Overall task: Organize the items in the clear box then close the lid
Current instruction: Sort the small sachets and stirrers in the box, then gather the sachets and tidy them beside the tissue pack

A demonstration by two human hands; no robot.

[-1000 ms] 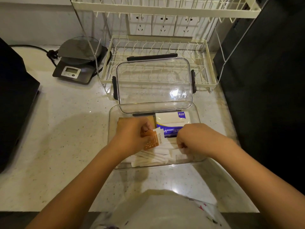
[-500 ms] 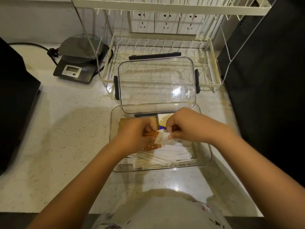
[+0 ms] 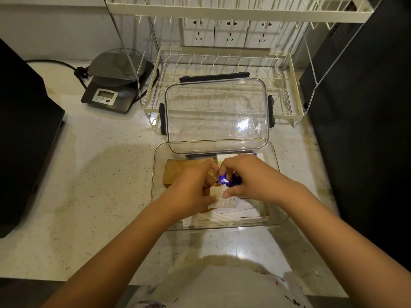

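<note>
Head camera looks down on two bare forearms that rise from the bottom of the frame and meet over the clear box (image 3: pixel 275 174) in the centre. Both hands are inside the box, close together, fingers curled. The left hand (image 3: pixel 191 192) pinches a small white packet (image 3: pixel 219 197) at its lower left edge; the right hand (image 3: pixel 249 176) pinches the same packet from the right with its thumb, and its fingertips also close on a shiny blue wrapper (image 3: pixel 223 180) just above. Under the hands, at the near wall of the box, lie several white sticks (image 3: pixel 224 218) side by side. A brown packet (image 3: pixel 184 172) lies flat at the far left of the box, and a white carton (image 3: pixel 226 157) shows at the far right, mostly hidden by the right hand. The box stands on a pale speckled bench (image 3: pixel 100 185). Its clear lid (image 3: pixel 216 116) with dark latches stands open, tilted back from the far edge. Behind the lid is a cream wire dish rack (image 3: pixel 289 85). At the upper left sits a kitchen scale (image 3: pixel 113 90) with a black cable (image 3: pixel 55 63). Wall sockets (image 3: pixel 229 33) line the top centre.
</note>
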